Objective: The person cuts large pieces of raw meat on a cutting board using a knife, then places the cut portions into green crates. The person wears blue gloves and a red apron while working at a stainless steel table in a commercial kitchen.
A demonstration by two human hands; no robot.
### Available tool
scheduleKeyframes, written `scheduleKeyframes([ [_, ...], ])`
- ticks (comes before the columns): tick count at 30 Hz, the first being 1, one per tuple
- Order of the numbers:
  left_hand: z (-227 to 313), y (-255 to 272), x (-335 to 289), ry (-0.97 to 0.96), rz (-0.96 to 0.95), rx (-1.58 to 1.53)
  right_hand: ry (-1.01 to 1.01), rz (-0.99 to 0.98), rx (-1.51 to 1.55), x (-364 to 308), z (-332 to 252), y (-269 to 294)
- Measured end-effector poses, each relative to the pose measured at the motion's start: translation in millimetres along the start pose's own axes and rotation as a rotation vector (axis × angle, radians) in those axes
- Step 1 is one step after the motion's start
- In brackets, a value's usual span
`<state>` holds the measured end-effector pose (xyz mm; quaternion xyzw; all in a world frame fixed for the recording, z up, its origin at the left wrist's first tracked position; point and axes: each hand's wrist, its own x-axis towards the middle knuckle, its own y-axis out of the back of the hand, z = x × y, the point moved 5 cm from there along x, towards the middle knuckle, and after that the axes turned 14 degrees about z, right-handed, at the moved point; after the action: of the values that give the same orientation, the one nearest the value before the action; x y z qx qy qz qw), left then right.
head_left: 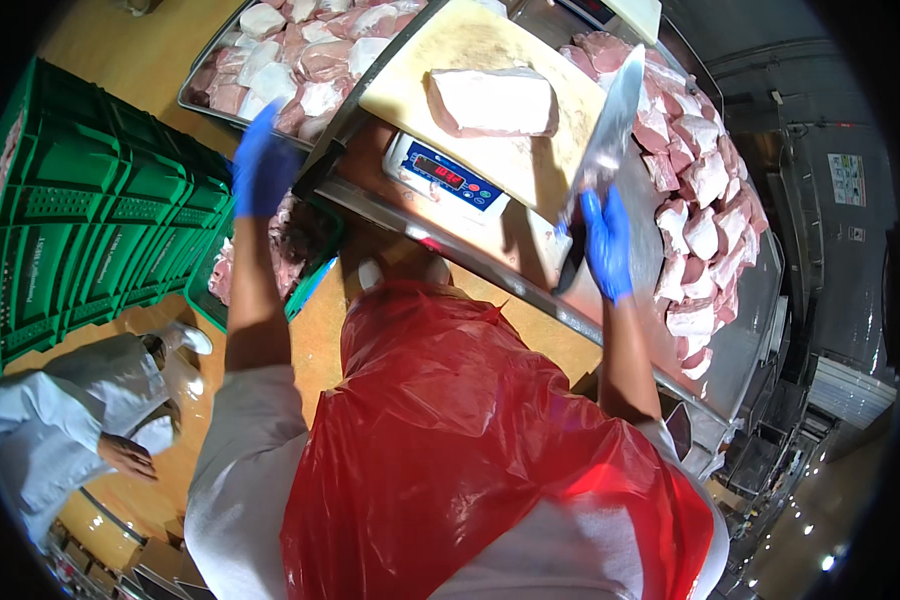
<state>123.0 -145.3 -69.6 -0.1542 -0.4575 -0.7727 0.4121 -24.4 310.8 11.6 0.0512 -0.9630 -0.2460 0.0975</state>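
My right hand (607, 240), in a blue glove, is closed at the dark handle of a large knife (610, 115), whose wide blade points up and away along the cutting board's right edge. A pale block of meat (495, 101) with a white fat layer lies on the cream cutting board (450, 45). The board rests over a scale (440, 172) with a lit red display. My left hand (261, 165), also gloved in blue and blurred, is raised by the near side of a metal tray (192, 98) of meat pieces. Its fingers look stretched out, with nothing visible in them.
Meat chunks (705, 235) are heaped along the metal table's right side. Stacked green crates (110, 200) stand at left, beside a low green crate (210, 300) of trimmings. A co-worker in a white coat (45, 410) is at lower left. My red apron (420, 430) hangs near the table edge.
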Motion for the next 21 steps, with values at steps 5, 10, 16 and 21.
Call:
scheduleKeyframes([
  [5,152,-120,78,-0.075,-0.305,-0.738,-0.042,0.086,0.574,96,11,-80],
  [10,180,-111,41,-0.681,-0.033,-0.421,-0.086,0.103,0.553,104,-23,-75],
  [16,185,-52,-1,-0.132,-0.041,-0.403,0.064,-0.019,0.105,2,-29,-63],
  [21,210,-60,-9,-0.417,0.047,-0.344,0.383,0.109,-0.035,-3,-66,-83],
])
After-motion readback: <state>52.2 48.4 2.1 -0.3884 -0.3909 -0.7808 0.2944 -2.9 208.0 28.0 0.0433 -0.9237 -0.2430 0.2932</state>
